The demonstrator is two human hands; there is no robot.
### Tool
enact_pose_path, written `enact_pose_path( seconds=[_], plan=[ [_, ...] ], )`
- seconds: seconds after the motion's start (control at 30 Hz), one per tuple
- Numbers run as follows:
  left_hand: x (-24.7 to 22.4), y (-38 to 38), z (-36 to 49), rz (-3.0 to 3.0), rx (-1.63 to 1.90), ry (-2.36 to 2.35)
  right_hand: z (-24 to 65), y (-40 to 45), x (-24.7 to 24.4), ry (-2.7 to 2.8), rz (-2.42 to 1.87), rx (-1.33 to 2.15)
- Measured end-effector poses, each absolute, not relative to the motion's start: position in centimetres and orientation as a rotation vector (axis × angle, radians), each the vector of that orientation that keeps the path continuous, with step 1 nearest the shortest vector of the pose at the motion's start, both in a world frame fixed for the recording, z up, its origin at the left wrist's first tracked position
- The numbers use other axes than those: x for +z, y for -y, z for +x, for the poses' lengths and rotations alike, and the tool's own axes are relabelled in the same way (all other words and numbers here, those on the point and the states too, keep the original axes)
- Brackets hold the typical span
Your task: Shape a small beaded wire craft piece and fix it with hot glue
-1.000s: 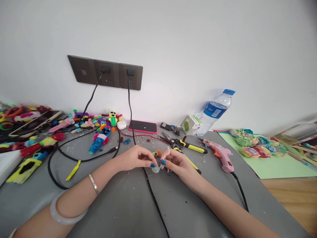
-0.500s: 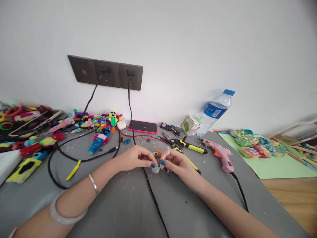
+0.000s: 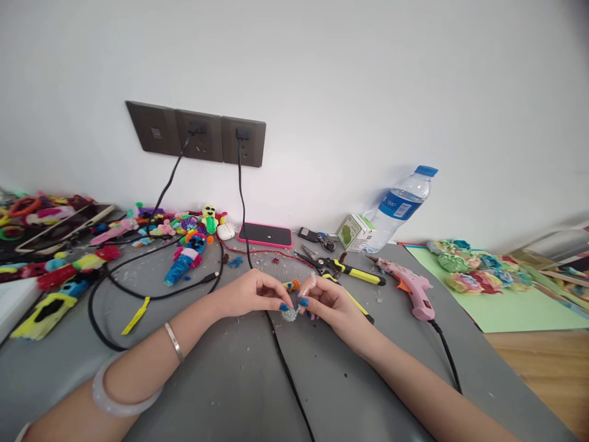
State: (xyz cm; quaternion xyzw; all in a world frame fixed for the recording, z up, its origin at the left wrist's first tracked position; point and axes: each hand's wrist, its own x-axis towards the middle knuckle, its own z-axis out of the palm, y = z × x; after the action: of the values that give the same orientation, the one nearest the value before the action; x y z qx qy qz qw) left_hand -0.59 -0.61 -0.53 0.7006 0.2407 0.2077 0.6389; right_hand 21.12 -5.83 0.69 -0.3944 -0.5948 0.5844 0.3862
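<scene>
Between my hands, just over the grey tabletop, is a shiny, pale silvery pipe cleaner [image 3: 289, 315]. One end is wound into a small round coil, and a loose length sticks up past my right fingers. My left hand [image 3: 257, 293] pinches the coil at its upper edge between thumb and finger. With thumb and fingers closed, my right hand [image 3: 334, 305] grips the strip where it leaves the coil. Behind my right hand lie yellow-and-black pliers [image 3: 359, 274], partly covered by it. A small orange and yellow piece [image 3: 291, 285] shows between the hands.
A pink glue gun [image 3: 411, 287] lies to the right, its cord trailing forward. A water bottle [image 3: 399, 205] leans on the wall beside a small carton [image 3: 355, 232]. A phone [image 3: 265, 235], black cables [image 3: 288, 371] and fuzzy colourful figures [image 3: 186, 259] occupy the back and left.
</scene>
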Motion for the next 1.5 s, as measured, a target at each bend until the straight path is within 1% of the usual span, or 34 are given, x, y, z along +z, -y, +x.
enact_pose_path(
  seconds=[0.93, 1.27, 1.5],
  plan=[
    [-0.5, 0.6, -0.5, 1.606, 0.465, -0.563, 21.1, 5.8, 0.8, 1.519, -1.016, 1.485],
    [0.4, 1.1, -0.1, 1.584, 0.628, -0.753, 21.4, 5.6, 1.1, 1.47, -1.026, 1.433],
    [0.2, 1.0, 0.0, 1.491, 0.668, -0.844, 21.5, 5.7, 0.7, 1.373, -1.033, 1.395]
  ],
)
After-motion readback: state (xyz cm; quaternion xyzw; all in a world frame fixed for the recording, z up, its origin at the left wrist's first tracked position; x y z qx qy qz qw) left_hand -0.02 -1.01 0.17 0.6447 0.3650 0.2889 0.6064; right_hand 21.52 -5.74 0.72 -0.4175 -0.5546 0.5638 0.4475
